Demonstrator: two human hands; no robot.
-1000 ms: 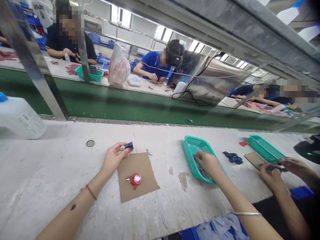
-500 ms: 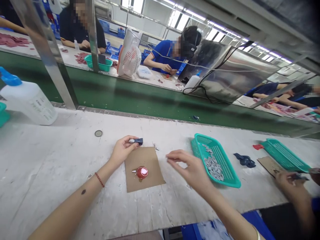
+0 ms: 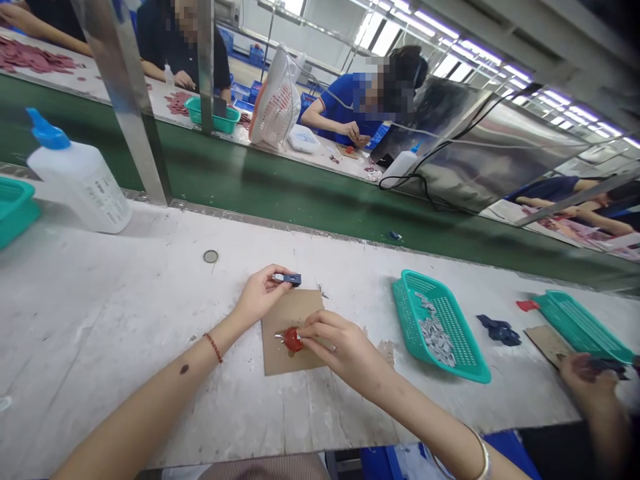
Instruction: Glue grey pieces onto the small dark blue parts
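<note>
- Two bare hands are working over the scuffed white table [image 3: 175, 307], each being occupied with something small.
- The left hand [image 3: 257, 295] is holding a dark blue piece [image 3: 294, 280] in a narrow grip between thumb and fingers, its end sticking out near the far edge of the cardboard [image 3: 277, 365].
- The right hand [image 3: 345, 347] is pinching a small pale piece [image 3: 299, 336], thumb and fingertips standing nearly together; that piece is showing too small for me to say for certain what it is.
- The round red thing [image 3: 291, 341] is sitting on the cardboard, right at those fingertips and partly behind them.
- Judging by this pose, the step in hand is bringing the pale piece to the red thing, while the left hand is supporting the blue piece apart from it.
- The next move is calling, I judge, for a steady pinch, a light wrist and a blue piece whose end is staying exposed.
- The green basket [image 3: 406, 320] is standing beyond the right forearm, well apart from the cardboard, and is holding many grey pieces [image 3: 437, 345].
</note>
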